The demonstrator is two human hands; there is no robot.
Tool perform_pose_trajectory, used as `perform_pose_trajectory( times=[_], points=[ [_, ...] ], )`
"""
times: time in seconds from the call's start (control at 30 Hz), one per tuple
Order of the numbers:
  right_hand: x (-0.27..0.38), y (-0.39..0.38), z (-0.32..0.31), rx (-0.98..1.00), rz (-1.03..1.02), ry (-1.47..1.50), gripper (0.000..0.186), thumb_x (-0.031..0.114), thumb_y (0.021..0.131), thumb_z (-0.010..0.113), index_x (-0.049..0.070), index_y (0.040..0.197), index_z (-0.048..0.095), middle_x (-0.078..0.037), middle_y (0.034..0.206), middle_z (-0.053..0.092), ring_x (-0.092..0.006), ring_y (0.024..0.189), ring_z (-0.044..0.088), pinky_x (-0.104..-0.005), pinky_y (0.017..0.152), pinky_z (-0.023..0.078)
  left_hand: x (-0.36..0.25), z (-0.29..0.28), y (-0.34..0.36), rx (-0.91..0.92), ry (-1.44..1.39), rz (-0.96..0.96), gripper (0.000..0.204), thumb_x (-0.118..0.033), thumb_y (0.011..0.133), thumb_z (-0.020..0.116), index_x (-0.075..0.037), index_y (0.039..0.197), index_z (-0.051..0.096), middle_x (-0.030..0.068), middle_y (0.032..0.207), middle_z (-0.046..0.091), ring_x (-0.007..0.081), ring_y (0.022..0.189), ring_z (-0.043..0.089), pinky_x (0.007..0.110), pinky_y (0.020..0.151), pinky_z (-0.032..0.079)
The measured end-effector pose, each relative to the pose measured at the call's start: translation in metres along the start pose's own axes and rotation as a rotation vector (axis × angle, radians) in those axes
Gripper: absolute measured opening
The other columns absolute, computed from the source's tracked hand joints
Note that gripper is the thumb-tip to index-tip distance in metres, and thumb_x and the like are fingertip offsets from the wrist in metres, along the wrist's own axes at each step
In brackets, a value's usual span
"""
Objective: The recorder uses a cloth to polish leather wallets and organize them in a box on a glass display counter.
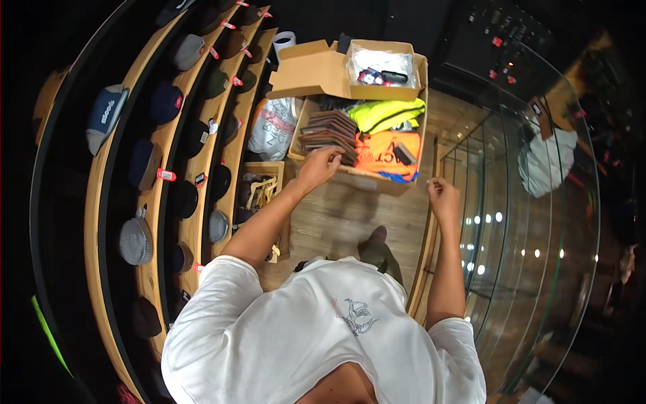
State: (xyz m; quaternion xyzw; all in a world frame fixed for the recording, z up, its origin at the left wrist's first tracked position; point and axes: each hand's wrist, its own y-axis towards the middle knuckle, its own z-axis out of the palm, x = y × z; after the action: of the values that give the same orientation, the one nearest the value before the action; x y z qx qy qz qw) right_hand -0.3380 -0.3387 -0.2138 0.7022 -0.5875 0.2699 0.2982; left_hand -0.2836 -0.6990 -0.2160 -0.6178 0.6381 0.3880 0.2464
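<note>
My left hand (323, 167) is at the near edge of a row of brown, flat, folded pieces (328, 132) that look like leather or card. Its fingers are bent together against them, and what they pinch, if anything, is hidden. The pieces stand in an open cardboard box (421, 149). Beside them lie a neon yellow garment (387, 116) and an orange printed one (378, 149), with a small dark item (404, 155) on top. Off the box's near right corner, my right hand (444, 198) hangs in the air with curled fingers and nothing visible in them.
On the left, curved wooden shelves (101, 222) hold several caps and beanies with red tags. A smaller box (383, 93) with clear plastic packets sits at the back. A wooden crate (272, 168) and a stuffed plastic bag (274, 128) flank the box. To the right stands a glass case (498, 236).
</note>
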Motion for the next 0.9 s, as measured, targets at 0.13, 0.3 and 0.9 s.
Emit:
perform_pose_trajectory(
  times=[0.13, 0.3, 0.9],
  points=[
    [-0.006, 0.061, 0.046, 0.176, -0.014, -0.010, 0.019, 0.022, 0.087, 0.069, 0.007, 0.098, 0.075, -0.015, 0.086, 0.073, -0.0303, 0.077, 0.073, -0.0387, 0.070, 0.056, 0.032, -0.008, 0.030, -0.083, 0.189, -0.041, 0.022, -0.012, 0.090, 0.060, -0.002, 0.109, 0.067, 0.0197, 0.098, 0.070, 0.0358, 0.090, 0.069, 0.041, 0.080, 0.055],
    [0.012, 0.114, 0.094, 0.362, -0.054, -0.010, 0.016, 0.018, 0.085, 0.069, 0.009, 0.097, 0.074, -0.013, 0.089, 0.073, -0.0300, 0.082, 0.072, -0.0402, 0.072, 0.056, 0.086, -0.022, 0.060, -0.148, 0.426, -0.075, 0.025, -0.014, 0.091, 0.063, -0.004, 0.113, 0.066, 0.0190, 0.106, 0.069, 0.0382, 0.098, 0.065, 0.045, 0.086, 0.053],
    [0.074, 0.167, 0.251, 0.345, 0.008, 0.013, 0.024, 0.026, 0.092, 0.065, 0.005, 0.099, 0.074, -0.019, 0.094, 0.072, -0.0379, 0.090, 0.068, -0.0455, 0.082, 0.054, 0.164, -0.059, 0.166, 0.348, 0.261, -0.054, 0.023, -0.024, 0.095, 0.061, -0.005, 0.100, 0.072, 0.0193, 0.095, 0.071, 0.0400, 0.091, 0.067, 0.048, 0.081, 0.052]
  ],
)
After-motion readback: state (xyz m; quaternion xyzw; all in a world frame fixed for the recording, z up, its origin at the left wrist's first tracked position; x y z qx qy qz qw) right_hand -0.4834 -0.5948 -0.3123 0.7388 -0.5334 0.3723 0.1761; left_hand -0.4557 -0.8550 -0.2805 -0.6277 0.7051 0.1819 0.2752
